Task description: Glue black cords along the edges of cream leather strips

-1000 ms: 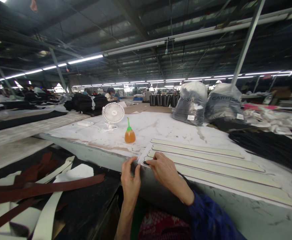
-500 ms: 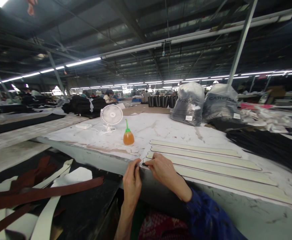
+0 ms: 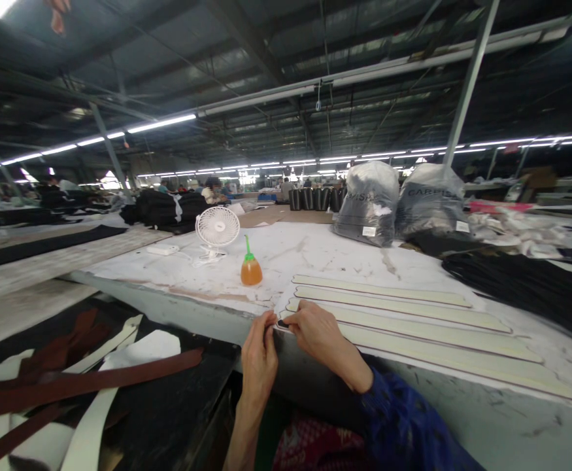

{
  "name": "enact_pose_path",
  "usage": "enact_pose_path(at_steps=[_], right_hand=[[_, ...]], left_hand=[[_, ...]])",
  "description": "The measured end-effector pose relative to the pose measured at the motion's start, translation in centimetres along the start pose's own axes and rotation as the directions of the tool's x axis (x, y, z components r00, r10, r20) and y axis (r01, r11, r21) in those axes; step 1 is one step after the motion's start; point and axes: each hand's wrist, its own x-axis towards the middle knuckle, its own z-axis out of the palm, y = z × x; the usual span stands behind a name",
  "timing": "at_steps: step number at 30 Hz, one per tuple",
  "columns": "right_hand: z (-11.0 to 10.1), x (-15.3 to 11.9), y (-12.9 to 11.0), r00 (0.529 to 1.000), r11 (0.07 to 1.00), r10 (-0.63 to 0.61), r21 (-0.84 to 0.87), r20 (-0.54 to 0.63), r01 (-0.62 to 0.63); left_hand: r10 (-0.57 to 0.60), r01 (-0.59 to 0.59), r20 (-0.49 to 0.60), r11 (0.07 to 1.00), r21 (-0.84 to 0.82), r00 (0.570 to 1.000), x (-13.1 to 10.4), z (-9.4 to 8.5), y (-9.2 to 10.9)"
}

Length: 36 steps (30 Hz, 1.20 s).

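Note:
Both hands meet at the front edge of the white-covered table (image 3: 286, 252). My left hand (image 3: 257, 350) is closed in a pinch at the left side of a small black strip end (image 3: 282, 323); what lies between its fingertips is hidden. From the other side, my right hand (image 3: 318, 333) presses thumb and fingers together on that black strip, most of which it covers. Several long pale strips with dark edges lie side by side to the right, such as the front pale strip (image 3: 452, 361). Their rounded left ends are close to my right hand.
Beyond my hands stand an orange bottle with a green spout (image 3: 251, 271) and a small white fan (image 3: 217, 227). Filled plastic bags (image 3: 370, 206) sit at the back right, near black strips (image 3: 525, 288). Brown and white scraps (image 3: 119, 374) lie lower left.
Both hands stay almost in place at the black strip's end. The view has shifted very slightly; nothing is visibly taken up or let go.

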Motion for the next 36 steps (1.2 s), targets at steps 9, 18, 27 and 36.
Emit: enact_pose_path(at_steps=[9, 18, 27, 36], right_hand=[[0.3, 0.2, 0.2, 1.0, 1.0, 0.0, 0.017, 0.009, 0.0], [0.1, 0.2, 0.3, 1.0, 0.999, -0.022, 0.023, -0.011, 0.022], [-3.6, -3.2, 5.1, 0.99, 0.975, 0.131, 0.189, -0.048, -0.119], [-3.5, -6.6, 6.1, 0.98, 0.982, 0.185, 0.039, -0.067, -0.183]], left_hand=[[0.012, -0.012, -0.083, 1.0, 0.011, 0.996, 0.5, -0.8, 0.0], [0.158, -0.166, 0.104, 0.984, 0.07, 0.982, 0.6, -0.3, -0.3], [0.205, -0.226, 0.147, 0.963, 0.145, 0.968, 0.9, -0.3, -0.1], [0.293, -0.377, 0.291, 0.88, 0.29, 0.91, 0.7, -0.4, -1.3]])
